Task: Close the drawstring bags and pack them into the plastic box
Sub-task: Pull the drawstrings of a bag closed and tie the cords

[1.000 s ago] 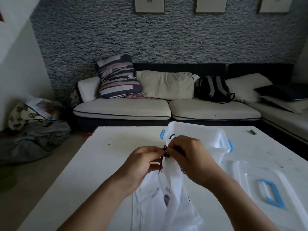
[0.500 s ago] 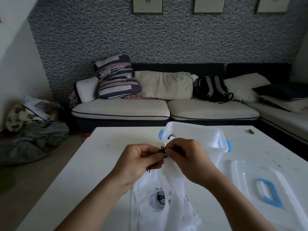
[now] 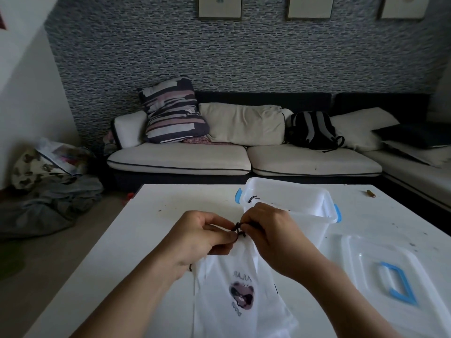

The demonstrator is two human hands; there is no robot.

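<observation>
A white drawstring bag (image 3: 240, 298) with a dark printed figure hangs from my hands above the white table (image 3: 151, 230). Its gathered neck is held up between them. My left hand (image 3: 197, 236) pinches the dark drawstring (image 3: 238, 230) at the neck from the left. My right hand (image 3: 268, 236) pinches the same cord from the right, fingers curled over the bag's top. Just behind my hands stands the clear plastic box (image 3: 314, 211) with blue side latches, open on top; a bit of dark cord shows inside near its left rim.
The box's clear lid (image 3: 380, 272) with a blue handle lies flat on the table to the right. A small brown object (image 3: 371, 193) rests near the far right edge. Beyond the table stands a sofa (image 3: 185, 157) with cushions and a backpack.
The bag's body has turned and spread, so its printed figure now faces me. My hands stay at the neck, working the cord, with the left drawn slightly apart from the right.
</observation>
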